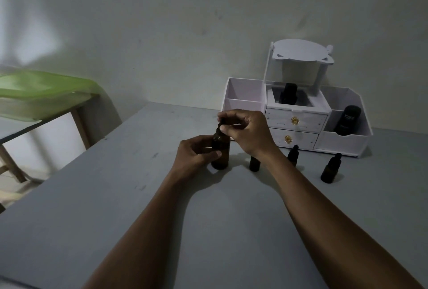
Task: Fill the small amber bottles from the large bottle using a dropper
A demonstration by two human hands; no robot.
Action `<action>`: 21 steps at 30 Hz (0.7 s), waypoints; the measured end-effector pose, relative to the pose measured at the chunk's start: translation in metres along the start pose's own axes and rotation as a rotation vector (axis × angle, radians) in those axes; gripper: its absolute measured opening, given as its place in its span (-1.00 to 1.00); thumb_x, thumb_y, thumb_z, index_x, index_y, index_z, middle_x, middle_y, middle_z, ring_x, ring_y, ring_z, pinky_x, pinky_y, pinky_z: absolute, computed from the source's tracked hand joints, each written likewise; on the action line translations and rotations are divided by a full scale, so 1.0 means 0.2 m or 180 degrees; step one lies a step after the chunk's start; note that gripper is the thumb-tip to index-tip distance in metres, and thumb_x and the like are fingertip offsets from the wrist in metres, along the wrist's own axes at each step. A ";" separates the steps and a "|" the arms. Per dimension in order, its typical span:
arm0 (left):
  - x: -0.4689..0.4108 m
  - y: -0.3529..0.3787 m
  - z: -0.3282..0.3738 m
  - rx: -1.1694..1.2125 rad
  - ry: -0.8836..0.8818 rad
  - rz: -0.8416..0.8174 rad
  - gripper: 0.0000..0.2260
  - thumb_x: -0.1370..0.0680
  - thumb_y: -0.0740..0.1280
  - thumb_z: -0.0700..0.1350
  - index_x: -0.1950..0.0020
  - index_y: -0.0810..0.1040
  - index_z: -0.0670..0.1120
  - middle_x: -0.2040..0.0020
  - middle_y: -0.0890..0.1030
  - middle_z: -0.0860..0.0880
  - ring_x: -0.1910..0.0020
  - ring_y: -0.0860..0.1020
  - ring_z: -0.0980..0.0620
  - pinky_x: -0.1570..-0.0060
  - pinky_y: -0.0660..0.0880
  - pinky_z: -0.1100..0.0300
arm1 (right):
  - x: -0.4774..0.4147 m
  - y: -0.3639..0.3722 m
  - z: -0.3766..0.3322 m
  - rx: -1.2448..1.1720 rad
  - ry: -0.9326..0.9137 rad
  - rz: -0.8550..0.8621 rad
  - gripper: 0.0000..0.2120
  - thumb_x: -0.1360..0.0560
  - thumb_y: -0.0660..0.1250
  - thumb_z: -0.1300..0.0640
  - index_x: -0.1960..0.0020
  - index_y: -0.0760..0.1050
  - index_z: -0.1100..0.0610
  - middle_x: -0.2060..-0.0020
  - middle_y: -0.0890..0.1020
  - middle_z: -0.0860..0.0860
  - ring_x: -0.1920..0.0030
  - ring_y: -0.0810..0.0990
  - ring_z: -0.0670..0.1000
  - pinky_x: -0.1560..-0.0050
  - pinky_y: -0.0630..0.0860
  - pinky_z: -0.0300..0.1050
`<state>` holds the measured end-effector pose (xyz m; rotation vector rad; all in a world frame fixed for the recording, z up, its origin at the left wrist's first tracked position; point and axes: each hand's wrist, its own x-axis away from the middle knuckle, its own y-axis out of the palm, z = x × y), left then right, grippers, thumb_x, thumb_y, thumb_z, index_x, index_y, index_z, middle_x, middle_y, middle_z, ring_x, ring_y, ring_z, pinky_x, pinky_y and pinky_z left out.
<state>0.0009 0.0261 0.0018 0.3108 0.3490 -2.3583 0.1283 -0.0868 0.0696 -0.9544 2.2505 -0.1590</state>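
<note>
The large amber bottle (221, 149) stands upright on the grey table (162, 207). My left hand (194, 154) wraps around its body from the left. My right hand (247, 131) pinches the black dropper cap (222, 123) at the bottle's neck from above. Three small amber bottles stand to the right: one (254, 164) partly hidden behind my right wrist, one (293, 154) with a black cap near the organizer, and one (330, 169) with a black cap farthest right.
A white desk organizer (298, 117) with two drawers stands at the back of the table against the wall; a black bottle (348, 120) lies in its right bin and another dark bottle (288, 94) in its middle tray. A green container (41, 89) sits on a wooden stand at left.
</note>
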 end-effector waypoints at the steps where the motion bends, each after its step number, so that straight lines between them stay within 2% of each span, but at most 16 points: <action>1: 0.00 0.00 0.00 -0.0014 -0.0003 0.0005 -0.62 -0.44 0.50 -0.22 -0.25 0.63 -0.09 -0.09 0.70 0.01 -0.06 0.67 0.06 -0.04 0.62 0.15 | 0.00 0.00 0.00 0.0022 -0.0003 0.0005 -0.75 -0.44 0.48 0.30 -0.10 0.68 0.13 0.03 0.73 -0.02 0.02 0.70 -0.13 -0.03 0.64 -0.25; 6: 0.00 0.00 0.00 -0.0075 0.0018 -0.0008 -0.63 -0.44 0.51 -0.20 -0.25 0.63 -0.05 -0.09 0.70 0.05 -0.04 0.67 0.12 -0.01 0.61 0.22 | 0.00 0.02 0.00 0.0104 -0.0049 0.0128 -0.79 -0.42 0.50 0.30 -0.04 0.69 0.13 0.09 0.73 -0.03 0.08 0.71 -0.14 0.01 0.65 -0.24; 17: 0.00 0.00 0.00 -0.0052 -0.0014 0.0015 -0.60 -0.44 0.51 -0.20 -0.27 0.62 -0.08 -0.11 0.69 0.01 -0.07 0.66 0.06 -0.11 0.60 0.07 | 0.00 0.02 0.00 0.0178 -0.0138 0.0054 -0.78 -0.44 0.50 0.27 -0.08 0.68 0.13 0.06 0.73 -0.03 0.07 0.69 -0.18 0.03 0.59 -0.37; 21: 0.02 0.01 0.02 -0.0010 0.0026 0.0048 -0.52 -0.39 0.53 -0.19 -0.30 0.59 -0.05 -0.09 0.69 0.01 -0.04 0.67 0.11 -0.04 0.60 0.18 | 0.03 0.02 -0.03 0.0316 -0.0199 0.0123 -0.68 -0.44 0.50 0.21 -0.19 0.63 0.10 -0.04 0.71 -0.03 -0.02 0.67 -0.16 -0.01 0.61 -0.32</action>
